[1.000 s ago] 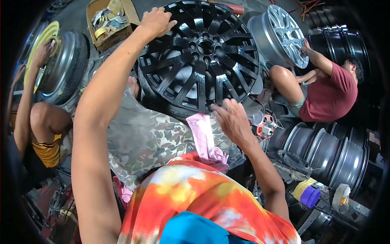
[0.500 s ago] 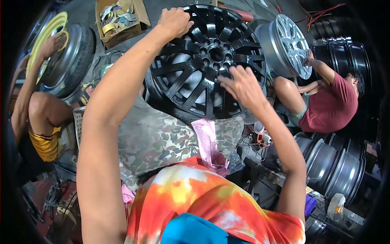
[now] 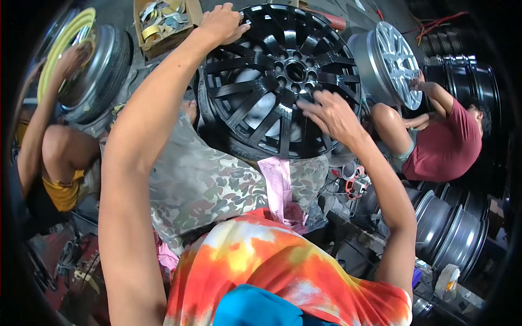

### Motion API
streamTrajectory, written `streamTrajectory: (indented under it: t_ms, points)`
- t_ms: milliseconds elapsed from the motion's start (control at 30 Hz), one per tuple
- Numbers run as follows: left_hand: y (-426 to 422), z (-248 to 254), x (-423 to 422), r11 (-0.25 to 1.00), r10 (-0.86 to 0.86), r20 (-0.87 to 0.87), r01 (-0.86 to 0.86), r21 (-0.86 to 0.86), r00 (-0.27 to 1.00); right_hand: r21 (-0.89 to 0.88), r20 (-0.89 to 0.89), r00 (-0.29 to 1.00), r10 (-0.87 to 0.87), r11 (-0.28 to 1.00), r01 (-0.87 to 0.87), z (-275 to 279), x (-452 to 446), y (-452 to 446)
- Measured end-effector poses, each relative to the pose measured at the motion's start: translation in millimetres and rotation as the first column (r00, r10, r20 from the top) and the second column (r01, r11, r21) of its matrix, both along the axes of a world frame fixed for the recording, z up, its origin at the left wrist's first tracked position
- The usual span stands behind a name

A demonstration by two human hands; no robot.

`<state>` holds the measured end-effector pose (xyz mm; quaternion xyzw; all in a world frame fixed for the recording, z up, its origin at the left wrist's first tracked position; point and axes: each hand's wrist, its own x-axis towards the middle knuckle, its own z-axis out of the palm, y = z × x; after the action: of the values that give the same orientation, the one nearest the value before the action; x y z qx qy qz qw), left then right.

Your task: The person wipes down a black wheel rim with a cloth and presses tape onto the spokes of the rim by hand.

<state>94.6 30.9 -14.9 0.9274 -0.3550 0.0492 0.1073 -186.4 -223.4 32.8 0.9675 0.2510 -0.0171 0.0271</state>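
Observation:
A glossy black multi-spoke alloy wheel (image 3: 284,127) lies face up in front of me, over a dark tyre (image 3: 220,140). My left hand (image 3: 222,25) is closed over the wheel's upper-left edge, its fingertips partly hidden. Over the lower-right spokes, close to the hub, is my right hand (image 3: 334,115). Its fingers are bent and blurred by motion; whether anything small is under them does not show. Camouflage cloth (image 3: 209,185) covers my lap, and a pink cloth (image 3: 276,182) hangs down between it and the wheel.
A cardboard box (image 3: 197,12) of tape and scraps stands at upper left. On the right, a person in a maroon shirt (image 3: 443,144) touches a silver wheel (image 3: 399,65). Another person's hand (image 3: 73,60) is at a yellow rim (image 3: 51,65). Stacked rims (image 3: 454,233) stand lower right.
My view has shifted slightly, so the wheel sits a little farther right. My left hand stays on its edge. My right hand keeps moving near the same spokes.

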Motion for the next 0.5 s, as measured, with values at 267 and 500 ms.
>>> streamTrajectory:
  t_ms: [267,500]
  points:
    - [11,-31,27,0.995,-0.076,0.099,0.082,-0.053,0.992,-0.022,0.044,0.999,-0.025,0.999,0.026,5,-11,15]
    - [8,-13,6,1.0,0.008,-0.076,-0.005,0.031,0.997,-0.055,-0.117,0.993,0.003,0.998,-0.009,7,-13,19]
